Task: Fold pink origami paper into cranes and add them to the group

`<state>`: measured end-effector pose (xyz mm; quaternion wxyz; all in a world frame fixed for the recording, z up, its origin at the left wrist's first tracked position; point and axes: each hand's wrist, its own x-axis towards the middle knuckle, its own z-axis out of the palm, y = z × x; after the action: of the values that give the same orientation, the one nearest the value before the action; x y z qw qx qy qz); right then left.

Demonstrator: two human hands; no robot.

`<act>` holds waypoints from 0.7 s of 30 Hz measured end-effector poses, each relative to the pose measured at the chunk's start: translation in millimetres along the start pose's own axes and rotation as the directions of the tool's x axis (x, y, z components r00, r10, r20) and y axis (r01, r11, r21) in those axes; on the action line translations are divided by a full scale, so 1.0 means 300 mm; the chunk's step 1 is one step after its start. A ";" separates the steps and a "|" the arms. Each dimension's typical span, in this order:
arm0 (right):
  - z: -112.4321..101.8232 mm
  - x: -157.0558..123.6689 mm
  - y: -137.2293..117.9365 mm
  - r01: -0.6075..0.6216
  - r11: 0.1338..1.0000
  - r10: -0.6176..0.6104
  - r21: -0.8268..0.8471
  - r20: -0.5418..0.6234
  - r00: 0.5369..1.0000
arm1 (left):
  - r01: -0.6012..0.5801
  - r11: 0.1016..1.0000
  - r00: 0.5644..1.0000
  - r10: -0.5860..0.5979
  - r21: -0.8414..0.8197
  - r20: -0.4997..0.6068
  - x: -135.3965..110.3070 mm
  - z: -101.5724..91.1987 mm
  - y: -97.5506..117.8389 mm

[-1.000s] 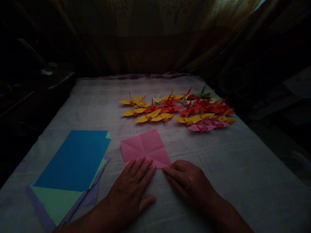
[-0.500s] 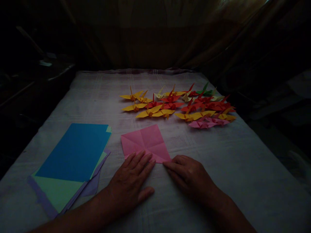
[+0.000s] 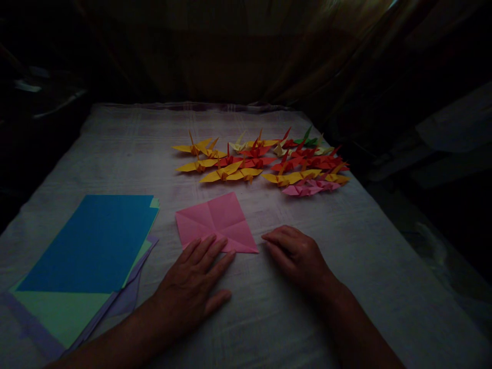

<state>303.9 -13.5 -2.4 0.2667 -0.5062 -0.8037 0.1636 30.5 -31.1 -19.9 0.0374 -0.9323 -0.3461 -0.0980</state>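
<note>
A pink paper square (image 3: 215,221) with fold creases lies flat on the cloth-covered table (image 3: 134,154) in front of me. My left hand (image 3: 196,284) lies flat and open, its fingertips resting on the square's near edge. My right hand (image 3: 295,256) rests on the cloth just right of the square's near right corner, fingers slightly curled and apart from the paper, holding nothing.
A stack of coloured paper sheets (image 3: 88,246), blue on top, lies at the left. Several folded paper cranes (image 3: 261,161) in yellow, red, pink and green sit at the back right. Dark draped fabric (image 3: 246,56) surrounds the table; its right edge drops away.
My right hand has drawn a little to the right, off the pink square's corner. The view has shifted slightly; my left hand stays on the paper.
</note>
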 end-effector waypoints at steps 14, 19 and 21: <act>0.145 0.016 -0.059 -0.178 0.914 0.190 -0.366 -0.002 0.982 | 0.033 0.997 0.997 -0.029 -0.069 0.065 0.004 -0.004 0.002; 0.111 0.004 -0.013 -0.223 0.906 0.241 -0.359 0.005 0.971 | 0.029 0.996 0.999 -0.025 -0.088 0.046 0.005 0.001 0.001; 0.101 0.000 0.004 -0.230 0.904 0.247 -0.360 0.000 0.969 | 0.024 0.996 0.999 -0.021 -0.082 0.035 0.005 0.003 0.001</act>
<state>286.7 -12.8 -27.4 0.1300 -0.6366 -0.7579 0.0578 31.8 -30.3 -20.4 -0.0082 -0.9307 -0.3528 -0.0966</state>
